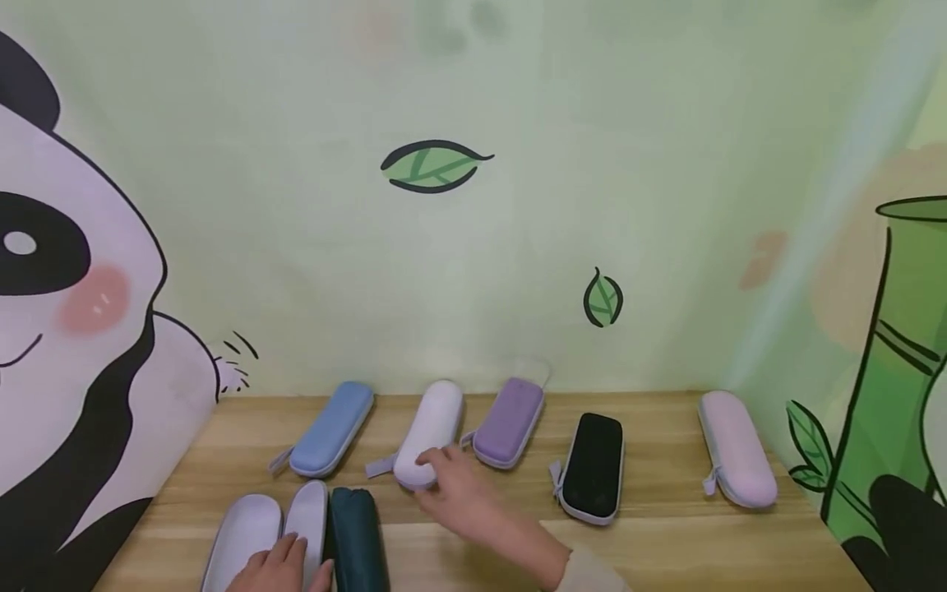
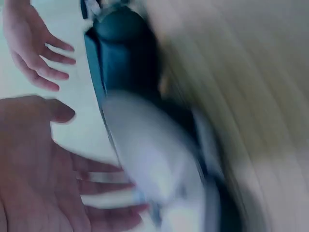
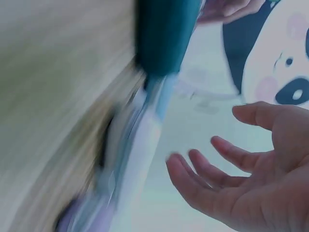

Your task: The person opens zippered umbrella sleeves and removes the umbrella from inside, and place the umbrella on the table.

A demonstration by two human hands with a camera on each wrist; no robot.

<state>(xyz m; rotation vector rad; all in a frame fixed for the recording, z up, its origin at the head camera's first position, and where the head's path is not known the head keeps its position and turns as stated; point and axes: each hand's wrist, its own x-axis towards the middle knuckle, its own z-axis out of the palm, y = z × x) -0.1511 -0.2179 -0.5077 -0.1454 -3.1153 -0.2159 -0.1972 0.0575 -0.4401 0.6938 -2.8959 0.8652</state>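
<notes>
Low on the left of the head view, my left hand lies over an opened pale lilac zip case, fingers relaxed at its two halves. Right of it lies a dark green roll, like a folded compact umbrella. My right hand reaches over the near end of a closed white case, fingertips overlapping its end. From the right wrist, that hand shows spread, loosely bent fingers holding nothing. In the left wrist view the left hand has parted fingers; the cases beyond are blurred.
On the wooden table, closed cases stand along the back: blue, purple, black-topped and pink at far right. A painted wall rises right behind them.
</notes>
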